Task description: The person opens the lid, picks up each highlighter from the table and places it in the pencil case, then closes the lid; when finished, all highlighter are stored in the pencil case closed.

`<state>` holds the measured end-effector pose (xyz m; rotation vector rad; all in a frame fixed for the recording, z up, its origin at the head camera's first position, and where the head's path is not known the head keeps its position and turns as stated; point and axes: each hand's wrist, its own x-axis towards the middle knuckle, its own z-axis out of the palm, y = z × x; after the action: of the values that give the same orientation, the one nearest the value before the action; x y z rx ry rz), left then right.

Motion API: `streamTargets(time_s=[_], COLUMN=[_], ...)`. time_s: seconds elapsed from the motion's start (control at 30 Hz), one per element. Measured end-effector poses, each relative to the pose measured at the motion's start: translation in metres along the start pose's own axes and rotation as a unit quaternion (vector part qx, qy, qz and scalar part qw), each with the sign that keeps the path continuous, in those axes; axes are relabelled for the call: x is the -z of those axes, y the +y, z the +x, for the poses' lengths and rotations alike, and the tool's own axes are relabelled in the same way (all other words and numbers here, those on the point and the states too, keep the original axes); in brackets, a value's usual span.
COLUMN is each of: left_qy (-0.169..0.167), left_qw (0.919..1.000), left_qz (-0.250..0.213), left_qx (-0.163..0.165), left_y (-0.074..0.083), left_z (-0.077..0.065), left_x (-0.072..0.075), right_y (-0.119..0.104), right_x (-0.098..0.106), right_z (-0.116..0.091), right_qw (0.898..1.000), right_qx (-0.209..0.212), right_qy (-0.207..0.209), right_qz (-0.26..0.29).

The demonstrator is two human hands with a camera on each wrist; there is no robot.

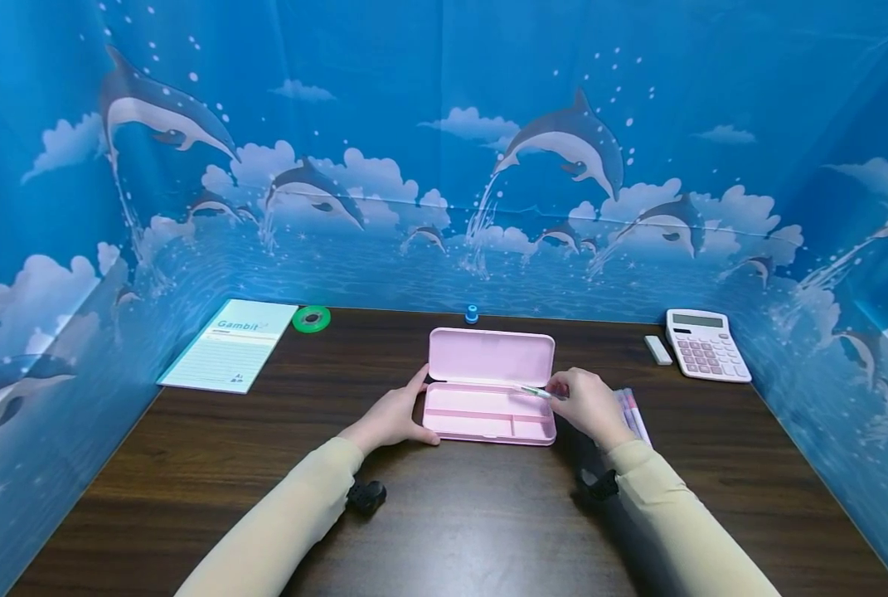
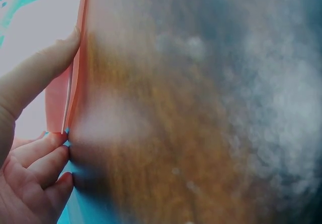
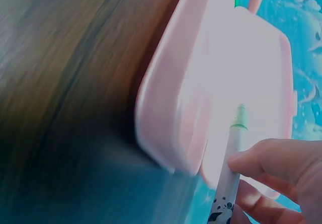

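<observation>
A pink pencil case [image 1: 492, 356] lies on the dark wooden table with its lid raised toward the back; its lower half has a long compartment and smaller ones in front. My left hand [image 1: 390, 416] holds the case at its left side, thumb at the front corner and fingers by the hinge. Between thumb and fingers my right hand [image 1: 591, 406] pinches a white pen [image 3: 230, 166] with a green end and a panda print. The pen's green end points left over the right part of the case. In the head view, no other pens show inside the case.
Several pinkish pens [image 1: 635, 414] lie just right of my right hand. A white eraser [image 1: 657, 350] and a calculator [image 1: 705, 348] sit farther right. Along the back are a small blue object [image 1: 472, 314], a green ring-shaped roll [image 1: 299, 322] and a Gambit notepad [image 1: 223, 348]. A dolphin-print curtain [image 1: 384, 274] borders the table.
</observation>
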<state>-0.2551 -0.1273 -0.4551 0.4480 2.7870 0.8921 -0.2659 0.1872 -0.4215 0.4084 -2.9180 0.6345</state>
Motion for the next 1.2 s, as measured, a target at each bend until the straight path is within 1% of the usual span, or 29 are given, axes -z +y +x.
streamTargets(time_s=[0.27, 0.37, 0.47, 0.7, 0.93, 1.2], left_qy=[0.0, -0.002, -0.004, -0.005, -0.004, -0.004], left_qw=[1.0, 1.0, 1.0, 0.9999, 0.9999, 0.9999], left_qz=[-0.006, -0.006, -0.005, -0.009, -0.008, -0.009], left_qx=[0.003, 0.006, 0.006, 0.008, 0.011, 0.013], left_y=[-0.001, -0.001, -0.002, 0.001, 0.003, 0.002], left_z=[0.0, 0.001, 0.002, 0.001, 0.0, -0.001], left_x=[0.0, -0.001, -0.001, 0.0, 0.0, 0.0], right_y=[-0.02, -0.027, -0.031, -0.04, -0.041, -0.04], right_x=[-0.014, -0.019, -0.023, -0.03, -0.033, -0.029], right_z=[0.012, 0.016, 0.019, 0.026, 0.029, 0.026], right_qw=[0.999, 0.999, 0.998, 0.998, 0.998, 0.999], right_qx=[0.038, 0.044, 0.047, 0.037, 0.034, 0.038], right_qy=[-0.021, -0.03, -0.038, -0.058, -0.054, -0.037], right_qz=[-0.004, -0.005, -0.008, -0.007, -0.014, 0.001])
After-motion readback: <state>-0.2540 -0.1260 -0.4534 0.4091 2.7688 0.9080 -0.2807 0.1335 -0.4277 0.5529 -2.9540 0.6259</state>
